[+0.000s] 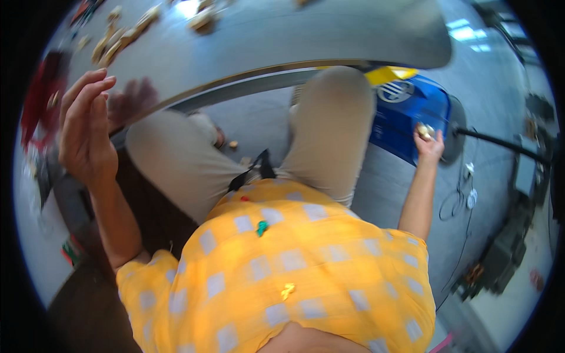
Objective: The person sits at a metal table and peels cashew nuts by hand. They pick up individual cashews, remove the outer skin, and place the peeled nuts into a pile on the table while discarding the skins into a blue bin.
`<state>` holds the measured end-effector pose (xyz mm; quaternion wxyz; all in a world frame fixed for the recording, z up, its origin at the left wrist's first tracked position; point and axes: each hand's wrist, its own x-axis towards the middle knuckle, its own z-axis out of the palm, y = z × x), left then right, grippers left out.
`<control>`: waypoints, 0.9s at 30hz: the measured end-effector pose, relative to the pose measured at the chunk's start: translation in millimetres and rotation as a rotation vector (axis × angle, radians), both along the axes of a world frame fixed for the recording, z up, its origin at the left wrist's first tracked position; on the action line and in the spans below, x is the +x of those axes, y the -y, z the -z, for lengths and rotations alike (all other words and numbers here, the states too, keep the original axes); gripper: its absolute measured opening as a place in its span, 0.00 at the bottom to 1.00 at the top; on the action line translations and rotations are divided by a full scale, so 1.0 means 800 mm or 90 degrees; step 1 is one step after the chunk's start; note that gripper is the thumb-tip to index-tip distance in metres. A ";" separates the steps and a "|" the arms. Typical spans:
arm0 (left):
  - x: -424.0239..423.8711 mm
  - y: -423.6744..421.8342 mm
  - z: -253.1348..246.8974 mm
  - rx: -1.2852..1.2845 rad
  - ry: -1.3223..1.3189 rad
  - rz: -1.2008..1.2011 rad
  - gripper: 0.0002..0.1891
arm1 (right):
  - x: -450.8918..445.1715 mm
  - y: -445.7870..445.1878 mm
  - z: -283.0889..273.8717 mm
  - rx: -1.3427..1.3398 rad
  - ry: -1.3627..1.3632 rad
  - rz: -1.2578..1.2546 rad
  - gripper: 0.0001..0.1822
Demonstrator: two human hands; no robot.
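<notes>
My left hand (88,128) is raised beside the near edge of a grey table (282,48), its fingers loosely bent and nothing in them. A blurred reflection of a hand shows on the tabletop next to it. Out to the right, my right hand (429,148) holds several small pale pieces (425,131), too blurred to name exactly. It is over or beside a blue container (397,117) with a white emblem; I cannot tell which. On the table lie elongated tan pieces (126,37) at the left and another tan piece (203,20) near the top.
A black pole (499,143) rises from a round base right of the blue container. Thin cables (459,207) lie on the grey floor. Yellow material (390,75) sticks out at the container's top. A blurred red thing (42,97) is at the far left. A small tan piece (233,144) lies between my feet.
</notes>
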<state>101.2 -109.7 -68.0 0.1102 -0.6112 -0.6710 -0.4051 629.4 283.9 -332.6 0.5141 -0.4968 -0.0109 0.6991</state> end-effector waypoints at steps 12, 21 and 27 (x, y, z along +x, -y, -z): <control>0.021 0.283 0.368 -0.152 0.503 -0.615 0.12 | -0.025 -0.002 0.014 0.097 0.370 -0.151 0.32; 0.079 0.270 0.556 -0.770 0.680 -0.578 0.11 | -0.048 0.025 -0.049 0.086 0.590 -0.146 0.22; 0.069 0.232 0.584 -0.752 0.744 -0.587 0.10 | -0.072 0.053 -0.089 0.146 0.660 -0.200 0.14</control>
